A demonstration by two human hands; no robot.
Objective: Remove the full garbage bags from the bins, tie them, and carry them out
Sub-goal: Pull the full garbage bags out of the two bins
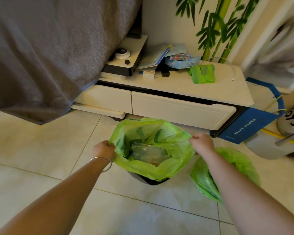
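A green garbage bag (149,168) sits in a dark bin (151,181) on the tiled floor, its mouth stretched wide. Clear plastic waste lies inside the bag. My left hand (104,149) grips the bag's left rim and my right hand (202,143) grips its right rim. Only the lower front edge of the bin shows below the bag. A second green bag (234,167) lies on the floor to the right, partly behind my right forearm.
A low white cabinet (176,106) stands just behind the bin, with boxes, books and folded green bags (202,73) on top. A grey blanket (49,48) hangs at left. A blue box (248,126) and a white container stand at right.
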